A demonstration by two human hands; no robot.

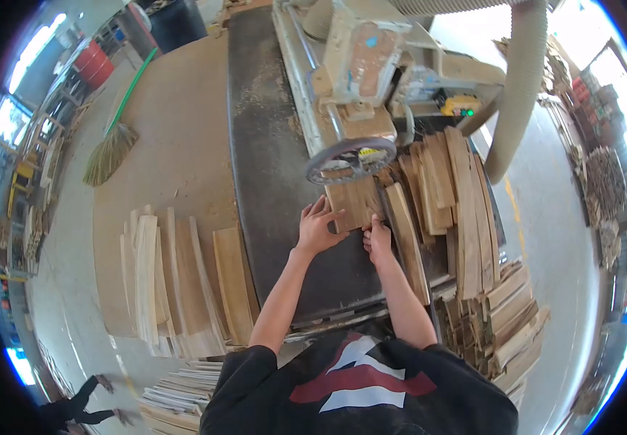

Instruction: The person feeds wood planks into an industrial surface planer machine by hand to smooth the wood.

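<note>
A short wooden board (353, 201) lies flat on the dark machine table (277, 217), its far end under the handwheel (352, 161). My left hand (318, 227) is at the board's near left corner, thumb over its top and fingers along the left edge. With curled fingers, my right hand (378, 239) grips the near right corner; the undersides of both grips are hidden. Just right of that hand, a long narrow wooden strip (406, 239) rests on the table.
Several wooden strips (465, 210) are piled right of the machine (364, 65), with more stacked (512, 319) below. Boards (147, 283) lie on the brown sheet (176, 138) at left, near a green-handled broom (113, 152). A thick hose (520, 94) hangs at right. A person's legs (81, 406) show lower left.
</note>
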